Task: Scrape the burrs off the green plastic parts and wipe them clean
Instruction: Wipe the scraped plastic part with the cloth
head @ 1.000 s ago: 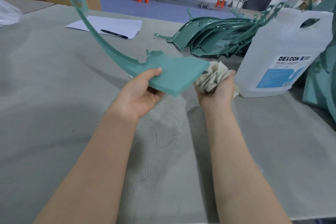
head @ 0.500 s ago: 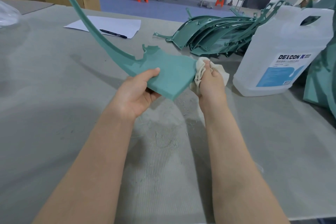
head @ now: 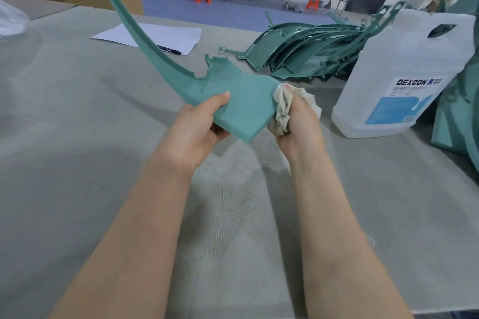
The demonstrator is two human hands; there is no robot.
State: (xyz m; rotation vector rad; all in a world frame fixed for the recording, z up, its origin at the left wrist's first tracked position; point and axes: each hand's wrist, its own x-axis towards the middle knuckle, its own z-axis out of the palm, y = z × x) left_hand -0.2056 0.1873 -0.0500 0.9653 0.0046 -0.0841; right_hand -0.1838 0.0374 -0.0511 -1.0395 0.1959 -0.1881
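Left hand (head: 197,134) grips the curved green plastic part (head: 241,103) above the grey table (head: 77,137), its long arm raised higher than a second ago. Right hand (head: 298,124), clenching a crumpled beige cloth (head: 285,103), has slid back along the part's right edge; wiping looks underway.

Jug (head: 404,65) label reads "DEXCON"; rest of txt illegible.

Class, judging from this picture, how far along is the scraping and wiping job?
Done: scraped shavings lie on the table. In hand: left hand holds the green part; right hand presses a cloth to its edge. Left: cannot tell whether the stacked parts are finished.
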